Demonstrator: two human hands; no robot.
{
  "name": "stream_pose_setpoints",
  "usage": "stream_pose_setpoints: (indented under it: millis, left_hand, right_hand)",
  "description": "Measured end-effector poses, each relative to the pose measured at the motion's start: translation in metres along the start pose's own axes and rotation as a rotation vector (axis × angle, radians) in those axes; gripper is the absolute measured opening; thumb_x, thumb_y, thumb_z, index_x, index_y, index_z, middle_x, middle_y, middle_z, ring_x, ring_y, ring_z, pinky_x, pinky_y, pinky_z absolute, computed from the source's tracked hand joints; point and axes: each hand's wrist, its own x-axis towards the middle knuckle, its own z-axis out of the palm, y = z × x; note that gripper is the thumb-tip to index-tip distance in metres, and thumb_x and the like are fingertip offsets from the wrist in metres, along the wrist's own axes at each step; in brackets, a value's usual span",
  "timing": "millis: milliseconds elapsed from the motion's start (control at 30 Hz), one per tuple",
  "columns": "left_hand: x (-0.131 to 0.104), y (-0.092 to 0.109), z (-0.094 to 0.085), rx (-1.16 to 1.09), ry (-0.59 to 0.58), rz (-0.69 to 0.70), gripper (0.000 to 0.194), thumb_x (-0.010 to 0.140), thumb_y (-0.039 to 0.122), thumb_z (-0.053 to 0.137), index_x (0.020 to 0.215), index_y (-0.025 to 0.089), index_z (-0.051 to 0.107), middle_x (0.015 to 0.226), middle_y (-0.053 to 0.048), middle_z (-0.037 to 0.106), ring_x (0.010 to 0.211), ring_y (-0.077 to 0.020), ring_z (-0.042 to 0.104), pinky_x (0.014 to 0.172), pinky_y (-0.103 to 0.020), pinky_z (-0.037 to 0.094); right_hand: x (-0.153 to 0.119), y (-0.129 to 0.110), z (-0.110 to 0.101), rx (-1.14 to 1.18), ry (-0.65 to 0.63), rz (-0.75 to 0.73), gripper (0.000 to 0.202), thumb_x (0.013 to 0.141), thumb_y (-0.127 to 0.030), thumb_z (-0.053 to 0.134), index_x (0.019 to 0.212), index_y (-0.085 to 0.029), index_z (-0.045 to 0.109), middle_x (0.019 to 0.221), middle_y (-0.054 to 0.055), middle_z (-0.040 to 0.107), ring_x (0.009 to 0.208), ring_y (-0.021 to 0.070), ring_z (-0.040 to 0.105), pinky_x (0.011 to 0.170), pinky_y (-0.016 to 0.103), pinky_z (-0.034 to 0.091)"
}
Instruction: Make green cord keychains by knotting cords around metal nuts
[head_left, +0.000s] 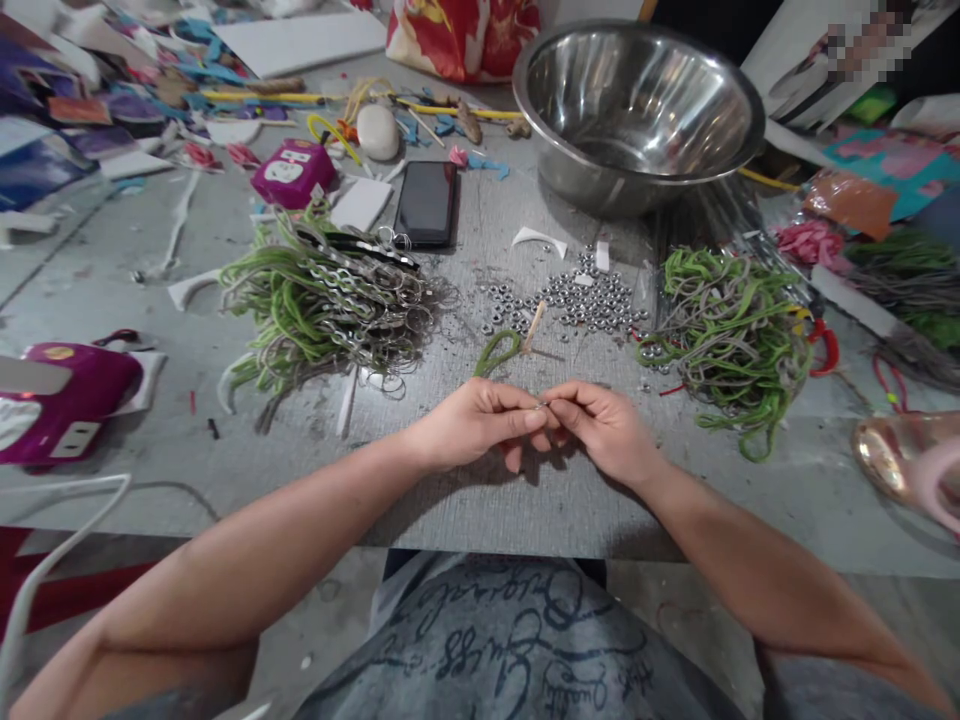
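My left hand [491,422] and my right hand [604,428] meet over the grey table near its front edge, fingertips pinched close together. A tiny shiny piece shows between them, too small to name. A green cord loop [496,352] sticks out just beyond my left hand, beside a thin wooden stick [534,325]. Small metal rings or nuts [589,298] are scattered behind my hands. Green and grey cords with metal chain-like pieces [322,295] lie in a bundle to the left. Another tangled pile of green and grey cords [731,335] is at the right.
A large steel bowl [637,185] stands at the back right. A black phone [426,203], a purple device [294,173] and scraps are at the back left. Another purple device [71,400] sits at far left. Scissors [823,347] lie by the right pile.
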Motion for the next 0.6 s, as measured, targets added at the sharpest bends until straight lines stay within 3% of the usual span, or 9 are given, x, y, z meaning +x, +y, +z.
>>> stream_pose_setpoints:
  millis: [167, 367, 500, 600]
  left_hand:
    - [0.0028, -0.0012, -0.0046, -0.27, -0.091, -0.121, 0.033, 0.073, 0.042, 0.067, 0.081, 0.01, 0.066, 0.073, -0.008, 0.071, 0.043, -0.0106, 0.06, 0.039, -0.019, 0.044]
    - [0.0057, -0.0018, -0.004, -0.262, -0.033, -0.124, 0.033, 0.072, 0.042, 0.068, 0.072, 0.01, 0.062, 0.063, -0.003, 0.066, 0.042, -0.0092, 0.059, 0.042, -0.018, 0.043]
    - [0.0071, -0.0066, -0.0012, -0.158, 0.093, -0.039, 0.03, 0.072, 0.04, 0.067, 0.072, 0.011, 0.06, 0.064, 0.001, 0.06, 0.048, -0.0052, 0.055, 0.048, -0.018, 0.043]
    - [0.0085, -0.0098, -0.0011, -0.004, 0.182, 0.13, 0.027, 0.074, 0.039, 0.065, 0.071, 0.012, 0.06, 0.07, 0.001, 0.054, 0.058, -0.0052, 0.05, 0.054, -0.019, 0.043]
  right_hand:
    - [-0.0034, 0.0009, 0.0022, -0.169, 0.026, -0.066, 0.028, 0.088, -0.044, 0.047, 0.077, -0.019, 0.056, 0.057, -0.003, 0.053, 0.05, 0.0085, 0.048, 0.049, 0.022, 0.038]
    - [-0.0043, -0.0015, 0.0006, -0.36, 0.057, -0.157, 0.023, 0.09, -0.038, 0.044, 0.079, -0.021, 0.055, 0.059, -0.002, 0.055, 0.052, 0.0097, 0.048, 0.053, 0.024, 0.038]
    - [-0.0028, -0.0017, -0.0028, -0.605, 0.087, -0.269, 0.021, 0.09, -0.034, 0.042, 0.081, -0.022, 0.057, 0.067, 0.001, 0.06, 0.061, 0.0127, 0.053, 0.058, 0.026, 0.039]
    - [-0.002, -0.0002, -0.0047, -0.742, 0.1, -0.334, 0.023, 0.09, -0.034, 0.04, 0.083, -0.021, 0.057, 0.071, 0.004, 0.062, 0.065, 0.0151, 0.055, 0.061, 0.028, 0.04]
